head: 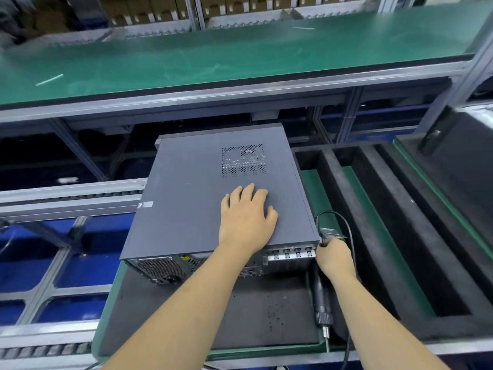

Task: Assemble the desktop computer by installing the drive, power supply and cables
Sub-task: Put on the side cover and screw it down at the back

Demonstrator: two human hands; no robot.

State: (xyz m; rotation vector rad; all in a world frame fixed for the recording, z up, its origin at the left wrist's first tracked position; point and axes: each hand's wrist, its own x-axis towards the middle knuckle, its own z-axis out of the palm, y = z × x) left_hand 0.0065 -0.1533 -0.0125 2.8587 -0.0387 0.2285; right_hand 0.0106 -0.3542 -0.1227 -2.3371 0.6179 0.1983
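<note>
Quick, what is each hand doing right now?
Left hand: open, flat on top of the computer case, holding nothing.
Right hand: closed around the electric screwdriver at the case's rear corner.

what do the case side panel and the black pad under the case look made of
Side panel: probably painted sheet metal, matte grey, with a punched vent grid. Black pad: looks like soft foam or rubber, dull and speckled with debris, though which one is unclear.

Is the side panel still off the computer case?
No, the grey side panel covers the computer case, and the left hand lies flat on it.
</note>
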